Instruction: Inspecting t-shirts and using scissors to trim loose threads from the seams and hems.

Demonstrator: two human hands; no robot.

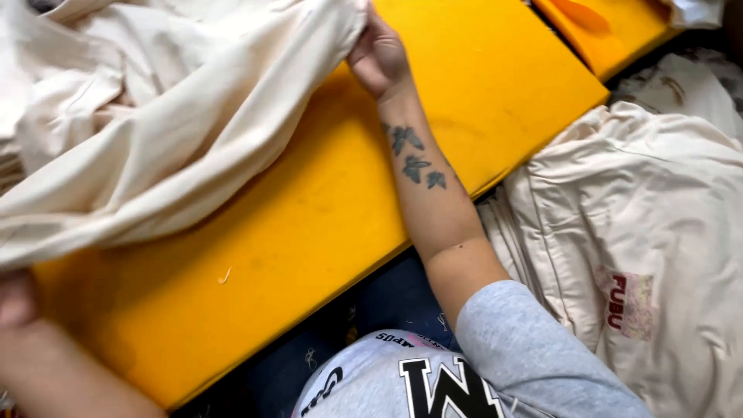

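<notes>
**Cream garment stretched between two hands over yellow pad**

Head view: right hand pinches the far edge of a cream cotton garment, fingers closed on the fabric, arm reaching forward across the yellow foam-like board. Left hand sits at the near-left corner, mostly hidden under the cloth edge and blurred; it looks closed on the fabric's lower end, but the grip itself can't be confirmed. Cloth runs taut-ish on a diagonal between the two hands, likely held apart to spread it flat on the board. Fabric is soft, matte, woven, with loose folds and a bunched mass beyond the left hand. Board is flat, rectangular, smooth, slightly scuffed, with a small thread scrap near its front. Right of the right forearm: a pile of similar cream garments, crumpled, one showing a sewn label patch. Beyond the right hand, a second yellow board, only part in frame. Person wears a grey sleeve.
</notes>
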